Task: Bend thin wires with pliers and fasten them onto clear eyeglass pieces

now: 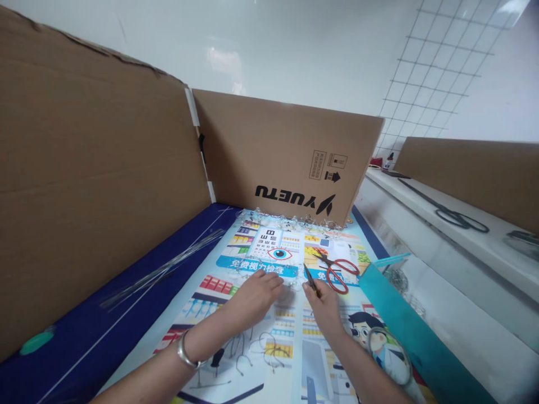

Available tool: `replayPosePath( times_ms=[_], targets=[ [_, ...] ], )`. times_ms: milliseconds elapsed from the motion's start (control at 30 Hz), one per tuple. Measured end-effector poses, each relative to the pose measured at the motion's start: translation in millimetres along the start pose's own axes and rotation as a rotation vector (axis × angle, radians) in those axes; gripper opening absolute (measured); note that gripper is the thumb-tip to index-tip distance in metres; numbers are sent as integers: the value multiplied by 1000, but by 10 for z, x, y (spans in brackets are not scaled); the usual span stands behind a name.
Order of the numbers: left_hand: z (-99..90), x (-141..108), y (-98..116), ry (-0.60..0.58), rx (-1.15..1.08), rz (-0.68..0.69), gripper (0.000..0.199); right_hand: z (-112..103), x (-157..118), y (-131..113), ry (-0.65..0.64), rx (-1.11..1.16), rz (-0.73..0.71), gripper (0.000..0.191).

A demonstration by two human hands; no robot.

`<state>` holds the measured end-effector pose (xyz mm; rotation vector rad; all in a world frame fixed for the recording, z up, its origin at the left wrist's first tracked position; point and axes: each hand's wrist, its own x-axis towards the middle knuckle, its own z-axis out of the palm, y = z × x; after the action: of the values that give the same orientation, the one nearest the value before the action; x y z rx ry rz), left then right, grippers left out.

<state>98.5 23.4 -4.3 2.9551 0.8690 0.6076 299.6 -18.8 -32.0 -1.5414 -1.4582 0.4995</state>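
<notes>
Wire work, approx. mid-stage, w/ hands apart. We see the R hand (326, 308) closed round the pliers (310, 278), tips pointing away; the L hand (255, 297) is near it, fingers bent over fine wire (289, 282) on the sheet (185, 297), though we can't tell if it grips any. Prob. done: a silvery tangle (290, 221) along the carton's (290, 146) foot, plus curved pcs (243, 350) between the forearms. Prob. left: straight strands (168, 266) on the blue cloth (126, 320), w/ no bends that we can see. Scissors (329, 262) lie unheld beyond the R hand.
</notes>
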Motion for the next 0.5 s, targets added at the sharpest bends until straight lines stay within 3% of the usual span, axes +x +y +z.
replayPosePath(
  times_ms=[200,500],
  targets=[
    [76,150,-1,-61,101,60,15,-18,-2,-29,2,42,-5,35],
    [316,169,-23,-5,130,-1,11,-15,8,22,-5,83,10,31]
  ],
)
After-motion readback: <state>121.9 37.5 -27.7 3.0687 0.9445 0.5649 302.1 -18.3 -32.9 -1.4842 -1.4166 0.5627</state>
